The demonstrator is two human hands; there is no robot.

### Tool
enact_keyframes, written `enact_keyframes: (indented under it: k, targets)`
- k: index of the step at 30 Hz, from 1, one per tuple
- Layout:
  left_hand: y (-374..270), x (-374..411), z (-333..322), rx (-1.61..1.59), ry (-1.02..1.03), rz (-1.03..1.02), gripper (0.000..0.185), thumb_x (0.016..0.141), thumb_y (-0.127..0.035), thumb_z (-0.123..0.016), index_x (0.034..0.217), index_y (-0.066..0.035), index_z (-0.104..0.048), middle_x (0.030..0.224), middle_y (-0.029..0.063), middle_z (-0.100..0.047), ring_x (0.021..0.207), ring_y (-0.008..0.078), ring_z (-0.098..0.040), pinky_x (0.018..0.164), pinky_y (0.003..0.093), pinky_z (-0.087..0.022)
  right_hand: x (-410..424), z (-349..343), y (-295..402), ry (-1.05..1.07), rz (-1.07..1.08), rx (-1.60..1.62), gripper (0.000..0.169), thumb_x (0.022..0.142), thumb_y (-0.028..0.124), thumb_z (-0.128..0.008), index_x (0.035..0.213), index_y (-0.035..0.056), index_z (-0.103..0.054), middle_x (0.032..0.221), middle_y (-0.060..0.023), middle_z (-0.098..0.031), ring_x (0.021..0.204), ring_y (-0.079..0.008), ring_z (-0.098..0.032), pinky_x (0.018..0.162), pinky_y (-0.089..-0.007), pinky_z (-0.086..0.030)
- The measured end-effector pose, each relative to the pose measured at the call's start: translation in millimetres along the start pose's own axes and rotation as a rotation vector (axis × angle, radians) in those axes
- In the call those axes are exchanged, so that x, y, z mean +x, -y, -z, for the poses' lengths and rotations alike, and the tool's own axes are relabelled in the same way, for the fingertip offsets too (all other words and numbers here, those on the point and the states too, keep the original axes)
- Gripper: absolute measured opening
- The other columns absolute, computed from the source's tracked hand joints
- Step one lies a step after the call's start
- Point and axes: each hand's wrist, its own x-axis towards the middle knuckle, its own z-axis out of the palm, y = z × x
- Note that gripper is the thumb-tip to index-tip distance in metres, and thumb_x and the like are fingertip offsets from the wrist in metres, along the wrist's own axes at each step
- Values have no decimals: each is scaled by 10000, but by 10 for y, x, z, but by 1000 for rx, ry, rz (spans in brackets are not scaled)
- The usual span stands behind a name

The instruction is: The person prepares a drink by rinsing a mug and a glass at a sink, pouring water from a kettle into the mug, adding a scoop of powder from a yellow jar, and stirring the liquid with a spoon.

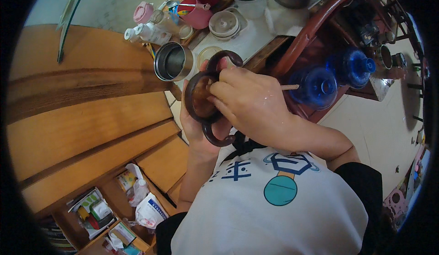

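Observation:
My left hand (193, 124) cups a dark brown glazed vessel (202, 99) from below and holds it tilted, its opening facing me. The vessel has a thick dark rim and a lighter brown inside, with one curled handle (224, 56) at the top and another curled handle (216, 138) at the bottom. Over the opening, my right hand (252, 95) is closed around a thin wooden stick (289, 87), whose end juts out to the right. Its fingertips reach into the vessel and hide the stick's other end. Wet drops shine on the back of this hand.
Beyond the hands, a steel cup (174, 62) stands on the table beside a round lid (224, 25), white bottles (151, 32) and a pink cup (195, 15). Blue water jugs (313, 88) stand right, past a red wooden rail (312, 32). Left is an open drawer (109, 200) with packets.

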Motion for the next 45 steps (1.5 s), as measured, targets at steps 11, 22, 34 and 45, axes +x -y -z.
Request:
enact_keyframes:
  k: [11, 22, 34, 45]
  targets:
    - [122, 110, -72, 120, 11, -63, 567, 993, -494, -335, 1397, -103, -411, 1341, 142, -513, 1284, 315, -444, 1104, 436, -322, 58, 135, -55, 205, 23, 18, 249, 589, 132, -724, 776, 46, -583, 799, -79, -622, 795, -255, -653, 642, -353, -526]
    - [164, 130, -50, 189, 95, -135, 669, 965, -580, -316, 1429, -98, -342, 1339, 157, -491, 1281, 353, -441, 1089, 482, -332, 91, 161, -75, 154, -236, 317, 106, 761, 150, -658, 763, 52, -617, 683, -133, -614, 638, -336, -626, 563, -400, -491]
    - [301, 144, -94, 312, -131, -136, 686, 949, -600, -329, 1456, -138, -324, 1354, 132, -492, 1279, 332, -439, 1104, 460, -305, 75, 113, -96, 186, -220, 235, 48, 743, 132, -634, 754, 87, -618, 677, -115, -612, 631, -329, -626, 580, -430, -499]
    - [237, 105, -91, 231, -189, -125, 621, 971, -499, -398, 1425, -77, -354, 1370, 111, -484, 1279, 261, -447, 1104, 397, -315, 91, 138, -211, 219, 116, 68, 181, 672, 156, -682, 768, 52, -570, 680, -99, -596, 662, -296, -643, 560, -390, -508]
